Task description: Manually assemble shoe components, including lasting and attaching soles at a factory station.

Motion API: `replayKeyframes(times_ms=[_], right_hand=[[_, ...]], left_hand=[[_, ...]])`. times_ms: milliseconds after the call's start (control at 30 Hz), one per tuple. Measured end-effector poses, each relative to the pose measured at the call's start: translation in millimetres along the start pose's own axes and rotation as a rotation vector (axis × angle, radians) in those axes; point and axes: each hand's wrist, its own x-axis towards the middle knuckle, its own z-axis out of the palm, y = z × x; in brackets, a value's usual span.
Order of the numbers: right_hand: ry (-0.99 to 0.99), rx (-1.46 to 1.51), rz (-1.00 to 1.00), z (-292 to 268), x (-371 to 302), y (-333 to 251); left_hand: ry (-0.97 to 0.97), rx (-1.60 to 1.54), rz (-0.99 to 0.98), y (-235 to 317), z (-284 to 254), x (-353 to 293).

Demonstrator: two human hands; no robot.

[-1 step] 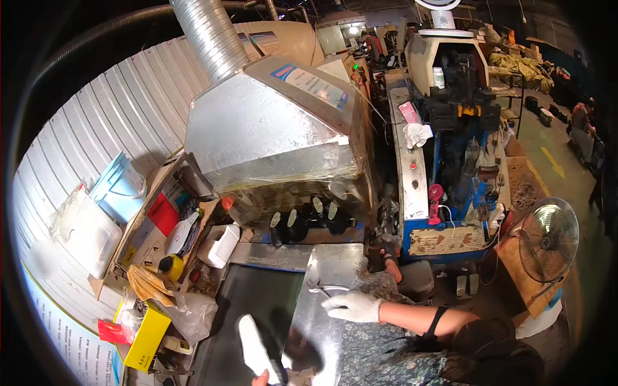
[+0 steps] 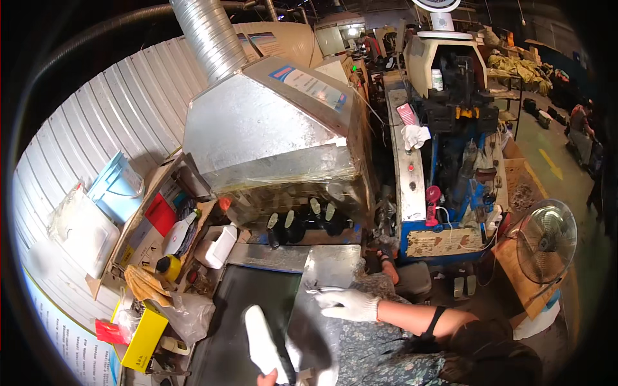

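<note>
My right hand (image 2: 349,304), in a white knitted glove, reaches in from the right over a bent sheet-metal plate (image 2: 335,260). Its fingertips pinch a thin metal tool (image 2: 320,289) that lies on the plate. At the bottom edge only the fingertips of my bare left hand (image 2: 268,377) show. They grip the lower end of a long white shoe sole (image 2: 262,343), which points up and left over the dark conveyor belt (image 2: 235,309). My floral-clad lap lies below the plate.
A big galvanised hood (image 2: 270,125) with a ribbed duct stands ahead, with dark shoes (image 2: 302,222) under its opening. Boxes, a white jug (image 2: 215,246) and a yellow carton (image 2: 145,334) crowd the left. A blue machine (image 2: 444,186) and a floor fan (image 2: 546,241) stand right.
</note>
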Motion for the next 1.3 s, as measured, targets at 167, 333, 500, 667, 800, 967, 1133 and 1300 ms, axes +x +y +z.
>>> replayKeyframes(times_ms=[167,333,500,667,800,967,1133,1300], right_hand=[[0.237,-0.085,-0.12,-52.5,1.3,-34.9],[0.456,-0.079,0.108,-81.1,-46.9,-3.5],[0.248,-0.373,-0.204,-69.1,-66.2,-7.1],[0.079,-0.508,-0.094,-92.5,-60.6,16.6],[0.183,-0.454,-0.142,-90.2,-56.2,34.7],[0.267,0.352,-0.098,-40.6,-103.2,42.3],[0.503,0.175,0.216,-22.3,-122.5,68.4],[0.369,0.0,0.268,-73.9,-110.0,35.8]], left_hand=[[-0.553,0.553,0.44,14.2,117.5,4.8],[-0.386,0.517,0.362,81.3,199.9,-12.5],[-0.588,0.593,0.641,98.4,242.4,46.4],[-0.779,0.463,0.552,86.7,252.5,69.5],[-0.654,0.461,0.532,71.1,257.0,69.8],[-0.612,0.356,0.545,69.5,253.1,76.5],[-0.541,0.4,0.634,88.2,277.7,77.1],[-0.616,-0.214,0.097,80.2,270.0,86.2]])
